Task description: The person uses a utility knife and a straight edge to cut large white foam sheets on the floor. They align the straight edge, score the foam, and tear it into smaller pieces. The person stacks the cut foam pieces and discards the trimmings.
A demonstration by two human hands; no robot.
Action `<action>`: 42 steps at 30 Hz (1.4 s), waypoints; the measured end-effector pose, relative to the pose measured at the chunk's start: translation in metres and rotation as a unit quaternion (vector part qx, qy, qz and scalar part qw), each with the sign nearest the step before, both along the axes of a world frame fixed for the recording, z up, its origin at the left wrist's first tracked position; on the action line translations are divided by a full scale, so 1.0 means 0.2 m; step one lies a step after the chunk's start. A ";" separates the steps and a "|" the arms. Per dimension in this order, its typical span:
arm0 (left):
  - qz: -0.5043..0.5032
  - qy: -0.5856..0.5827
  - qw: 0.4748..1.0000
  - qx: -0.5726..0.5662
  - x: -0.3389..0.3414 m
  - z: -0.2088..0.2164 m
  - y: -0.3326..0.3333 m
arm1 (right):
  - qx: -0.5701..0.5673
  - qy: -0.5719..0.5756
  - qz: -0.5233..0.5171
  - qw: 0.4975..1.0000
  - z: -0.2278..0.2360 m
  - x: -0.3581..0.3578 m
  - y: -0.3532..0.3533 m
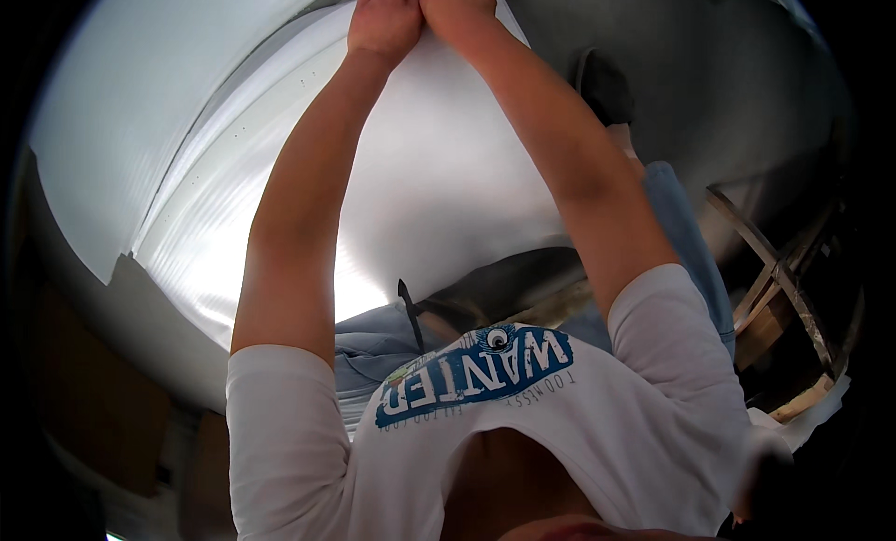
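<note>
A large white glossy panel lies in front of me, stretching from the lower left up to the top middle. Both my arms reach far forward over it. My left hand and my right hand sit side by side at the panel's far edge near the top of the view. Their fingers curl over that edge and are partly cut off by the rim of the picture. I wear a white printed t-shirt and blue jeans.
A grey floor lies to the right, with my dark shoe on it. A wooden frame of crossed slats stands at the right. Brown boards sit at the lower left. A second white sheet lies left of the panel.
</note>
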State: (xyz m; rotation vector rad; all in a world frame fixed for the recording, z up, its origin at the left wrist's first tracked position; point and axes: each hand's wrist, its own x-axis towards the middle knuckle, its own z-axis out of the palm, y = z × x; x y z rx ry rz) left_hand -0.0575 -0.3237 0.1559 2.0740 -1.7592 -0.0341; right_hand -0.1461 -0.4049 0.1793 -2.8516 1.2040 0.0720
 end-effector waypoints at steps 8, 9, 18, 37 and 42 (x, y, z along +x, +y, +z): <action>-0.010 -0.032 0.999 0.043 -0.02 -0.02 -0.01 | 0.097 0.008 -0.038 0.994 -0.09 -0.07 0.05; -0.002 -0.016 0.998 0.053 -0.02 -0.02 0.00 | 0.104 0.006 -0.033 0.994 -0.06 -0.06 0.04; 0.000 -0.072 0.987 0.146 -0.06 -0.05 0.00 | 0.226 0.090 -0.100 0.965 0.09 -0.06 0.07; 0.006 -0.043 0.999 -0.026 -0.05 0.04 0.00 | 0.128 -0.040 0.005 0.991 -0.07 -0.07 -0.14; -0.007 -0.035 0.999 -0.035 -0.08 0.05 -0.03 | 0.100 -0.085 0.092 0.987 -0.41 -0.23 -0.34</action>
